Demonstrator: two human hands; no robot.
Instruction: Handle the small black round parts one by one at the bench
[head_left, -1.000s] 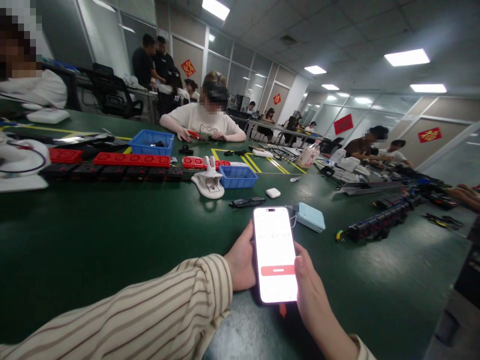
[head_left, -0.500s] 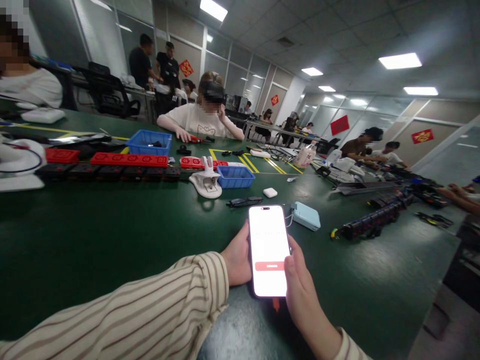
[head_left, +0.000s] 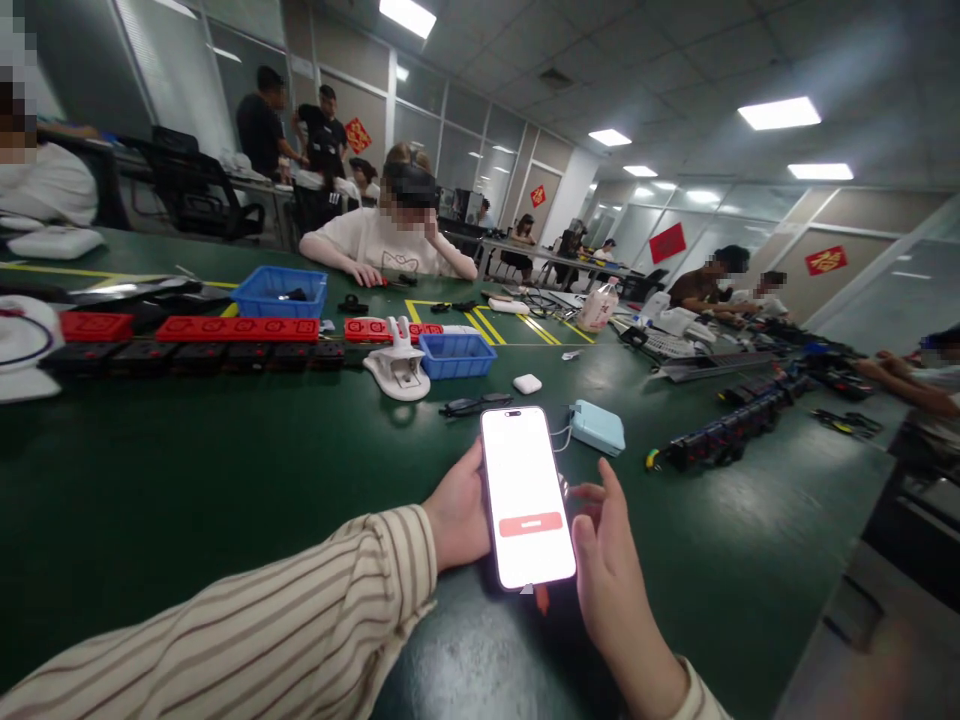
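A phone (head_left: 525, 495) with a bright white screen and a red bar across it is held upright over the green table (head_left: 187, 470). My left hand (head_left: 459, 515), in a striped sleeve, grips its left edge. My right hand (head_left: 609, 565) sits at the phone's lower right corner, with its fingers spread and lifted off the phone's right side. A thin cable runs from a light blue box (head_left: 598, 427) toward the phone.
Black glasses (head_left: 476, 404), a white earbud case (head_left: 527, 383), a white clamp stand (head_left: 397, 366), two blue bins (head_left: 456, 354) and red and black power strips (head_left: 236, 329) lie beyond. Dark power strips (head_left: 724, 430) lie at right. Other people sit around the table.
My right hand's fingers have come off the phone's right edge and spread apart. The view has shifted slightly, so the phone sits a little further left and higher.
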